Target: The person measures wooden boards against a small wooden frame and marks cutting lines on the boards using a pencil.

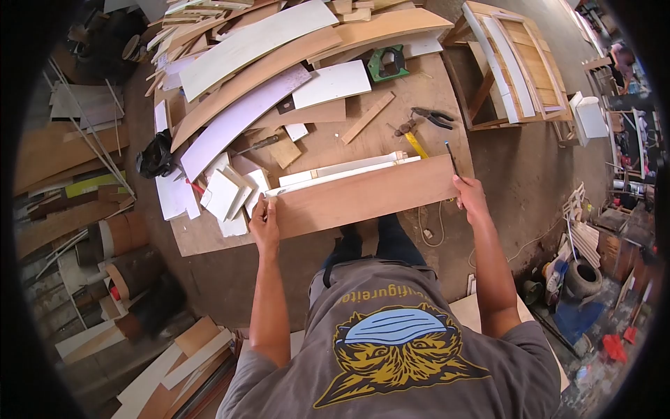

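Observation:
A long brown wooden board (363,199) spans the space between my hands at the table's near edge. My left hand (264,225) grips its left end, thumb on the face. At the right end, my right hand (471,200) is closed around a dark pencil (451,158) that points up; the fingers sit against the board's end. Just behind the board lie white strips (349,168) with bare wood ends. Beyond them are a hammer (413,140) with a yellow handle, black pliers (434,119) and a narrow wood strip (368,117).
White and brown boards (258,52) are piled across the worktable (328,136). A green-handled saw (388,64), a screwdriver (258,144) and white offcuts (227,190) lie there. A wooden frame (520,63) stands right. Another person (621,63) is far right. A tyre (583,278) lies below.

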`<action>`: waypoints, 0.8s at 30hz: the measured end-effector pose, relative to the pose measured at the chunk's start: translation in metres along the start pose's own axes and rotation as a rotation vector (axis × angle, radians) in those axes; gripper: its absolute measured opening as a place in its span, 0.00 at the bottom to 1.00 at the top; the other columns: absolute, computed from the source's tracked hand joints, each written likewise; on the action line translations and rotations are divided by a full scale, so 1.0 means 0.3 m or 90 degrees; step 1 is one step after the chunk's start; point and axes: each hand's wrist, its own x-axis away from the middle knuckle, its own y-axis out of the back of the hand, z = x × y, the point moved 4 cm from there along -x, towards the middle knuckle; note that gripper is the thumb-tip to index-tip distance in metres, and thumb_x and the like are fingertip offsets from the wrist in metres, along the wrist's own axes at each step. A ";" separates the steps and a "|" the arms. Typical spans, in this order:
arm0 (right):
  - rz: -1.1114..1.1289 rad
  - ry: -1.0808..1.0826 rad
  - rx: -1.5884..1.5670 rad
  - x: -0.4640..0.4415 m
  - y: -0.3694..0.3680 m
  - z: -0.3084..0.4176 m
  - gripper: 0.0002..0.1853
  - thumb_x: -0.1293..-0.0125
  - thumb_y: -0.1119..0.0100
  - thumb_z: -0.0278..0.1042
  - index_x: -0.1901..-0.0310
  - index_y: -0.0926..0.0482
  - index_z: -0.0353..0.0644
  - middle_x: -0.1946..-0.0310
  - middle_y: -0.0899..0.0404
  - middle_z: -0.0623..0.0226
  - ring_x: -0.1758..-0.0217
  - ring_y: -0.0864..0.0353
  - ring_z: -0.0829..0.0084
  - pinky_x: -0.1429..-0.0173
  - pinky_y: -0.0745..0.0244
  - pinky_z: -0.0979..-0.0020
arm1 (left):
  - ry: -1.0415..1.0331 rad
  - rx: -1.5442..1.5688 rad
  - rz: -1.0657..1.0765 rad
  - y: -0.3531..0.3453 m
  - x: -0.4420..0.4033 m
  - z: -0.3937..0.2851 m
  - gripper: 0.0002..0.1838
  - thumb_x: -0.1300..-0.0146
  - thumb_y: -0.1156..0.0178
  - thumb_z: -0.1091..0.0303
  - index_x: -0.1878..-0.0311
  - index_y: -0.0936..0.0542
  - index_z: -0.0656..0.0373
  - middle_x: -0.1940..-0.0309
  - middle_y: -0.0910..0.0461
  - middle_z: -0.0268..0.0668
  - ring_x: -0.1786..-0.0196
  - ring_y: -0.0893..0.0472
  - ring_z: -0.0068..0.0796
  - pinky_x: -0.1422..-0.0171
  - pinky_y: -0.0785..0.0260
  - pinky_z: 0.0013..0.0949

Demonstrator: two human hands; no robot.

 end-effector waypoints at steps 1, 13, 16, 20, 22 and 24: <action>-0.005 0.001 0.000 -0.008 0.001 -0.006 0.16 0.22 0.38 0.43 0.63 0.18 0.38 0.83 0.33 0.78 0.85 0.37 0.83 0.81 0.42 0.75 | 0.002 0.043 0.012 -0.001 0.002 0.024 0.27 0.20 0.40 0.64 0.24 0.29 0.67 0.37 0.19 0.41 0.48 0.22 0.28 0.41 0.29 0.32; -0.025 0.006 -0.016 -0.043 0.004 -0.016 0.16 0.22 0.37 0.43 0.61 0.17 0.37 0.84 0.35 0.80 0.86 0.38 0.84 0.81 0.42 0.75 | 0.060 0.124 0.060 -0.031 -0.027 0.004 0.25 0.17 0.48 0.65 0.22 0.31 0.65 0.27 0.25 0.39 0.29 0.26 0.27 0.23 0.38 0.30; -0.030 -0.001 -0.024 -0.011 -0.009 0.003 0.16 0.22 0.37 0.44 0.61 0.17 0.37 0.84 0.36 0.79 0.86 0.38 0.83 0.81 0.43 0.74 | 0.029 0.118 0.047 -0.030 -0.038 0.021 0.25 0.16 0.48 0.64 0.23 0.30 0.65 0.29 0.24 0.39 0.29 0.25 0.26 0.23 0.38 0.30; -0.023 -0.004 -0.031 0.014 -0.007 0.000 0.17 0.22 0.37 0.44 0.63 0.18 0.38 0.83 0.35 0.78 0.85 0.38 0.82 0.81 0.43 0.74 | 0.000 0.108 0.035 -0.034 -0.049 0.027 0.24 0.16 0.48 0.64 0.25 0.27 0.65 0.31 0.21 0.38 0.30 0.25 0.26 0.23 0.38 0.30; -0.003 -0.002 -0.043 0.014 -0.005 -0.001 0.17 0.22 0.38 0.45 0.64 0.20 0.39 0.83 0.35 0.78 0.85 0.38 0.82 0.80 0.43 0.74 | -0.002 0.105 0.029 -0.035 -0.048 0.022 0.23 0.16 0.48 0.63 0.26 0.26 0.66 0.32 0.21 0.38 0.30 0.25 0.26 0.24 0.38 0.31; -0.002 -0.007 -0.034 0.014 -0.004 -0.001 0.17 0.22 0.38 0.45 0.63 0.19 0.38 0.83 0.35 0.78 0.85 0.37 0.83 0.80 0.42 0.74 | -0.012 0.106 0.034 -0.031 -0.055 0.015 0.23 0.16 0.48 0.63 0.26 0.26 0.66 0.32 0.20 0.38 0.30 0.25 0.26 0.23 0.38 0.31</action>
